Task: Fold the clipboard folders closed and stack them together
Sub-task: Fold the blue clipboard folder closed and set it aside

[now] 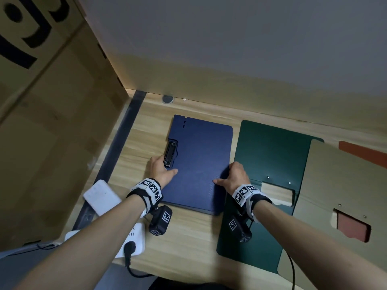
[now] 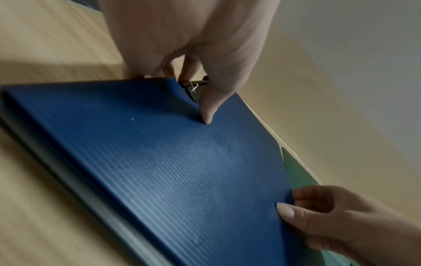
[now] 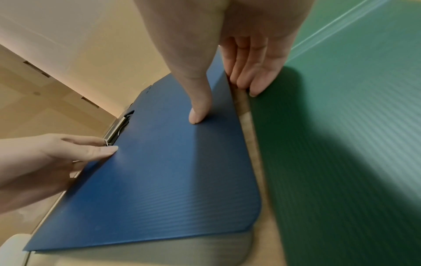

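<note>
A dark blue clipboard folder (image 1: 201, 164) lies folded closed on the wooden desk, with its metal clip (image 1: 170, 152) showing through a notch on the left side. My left hand (image 1: 165, 169) pinches its left edge beside the clip, thumb (image 2: 208, 115) on the cover and fingers at the edge. At the right edge my right hand (image 1: 231, 176) holds it too, thumb (image 3: 198, 115) on top and fingers (image 3: 252, 79) down in the gap beside a green folder (image 1: 270, 155). The green folder lies flat to the right, partly under a khaki folder (image 1: 335, 185). An orange-red one (image 1: 360, 151) peeks out beneath.
A cardboard box (image 1: 52, 122) walls off the left, and a pale wall runs along the back. A white power strip (image 1: 136, 237) with a black plug and a white pad (image 1: 102, 195) sit at the near left. Bare desk (image 1: 184, 248) shows in front of the blue folder.
</note>
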Available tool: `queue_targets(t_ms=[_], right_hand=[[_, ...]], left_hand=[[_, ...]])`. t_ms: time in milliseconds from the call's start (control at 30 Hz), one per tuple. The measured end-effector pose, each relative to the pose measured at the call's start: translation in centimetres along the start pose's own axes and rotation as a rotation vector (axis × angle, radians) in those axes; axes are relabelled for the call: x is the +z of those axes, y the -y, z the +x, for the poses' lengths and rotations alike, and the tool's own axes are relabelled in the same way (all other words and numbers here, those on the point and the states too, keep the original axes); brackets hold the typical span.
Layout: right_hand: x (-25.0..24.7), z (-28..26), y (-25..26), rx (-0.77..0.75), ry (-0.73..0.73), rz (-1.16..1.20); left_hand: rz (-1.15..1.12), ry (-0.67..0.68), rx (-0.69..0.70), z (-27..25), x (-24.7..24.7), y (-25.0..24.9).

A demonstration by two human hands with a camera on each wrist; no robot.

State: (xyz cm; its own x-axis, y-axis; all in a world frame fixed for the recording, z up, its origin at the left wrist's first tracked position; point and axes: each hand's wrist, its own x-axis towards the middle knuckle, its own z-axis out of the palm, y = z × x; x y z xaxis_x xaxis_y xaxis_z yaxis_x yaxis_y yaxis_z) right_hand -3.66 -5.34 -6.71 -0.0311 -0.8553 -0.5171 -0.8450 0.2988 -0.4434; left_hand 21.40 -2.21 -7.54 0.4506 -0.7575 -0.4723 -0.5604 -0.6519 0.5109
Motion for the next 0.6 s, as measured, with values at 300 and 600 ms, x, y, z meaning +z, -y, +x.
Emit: queue_targets(t_ms=[300,600], right_hand=[[-0.7,-1.5,-0.5,-0.064,-0.080,-0.055],[-7.1,-3.6,-9.9,-0.023,-0.182,0.050]], left_hand=[[0.207,-0.019,0.006,-1.0,-0.1,-1.8],[-0.042,-0.014,0.189,-4.6,2.7,-8.8]])
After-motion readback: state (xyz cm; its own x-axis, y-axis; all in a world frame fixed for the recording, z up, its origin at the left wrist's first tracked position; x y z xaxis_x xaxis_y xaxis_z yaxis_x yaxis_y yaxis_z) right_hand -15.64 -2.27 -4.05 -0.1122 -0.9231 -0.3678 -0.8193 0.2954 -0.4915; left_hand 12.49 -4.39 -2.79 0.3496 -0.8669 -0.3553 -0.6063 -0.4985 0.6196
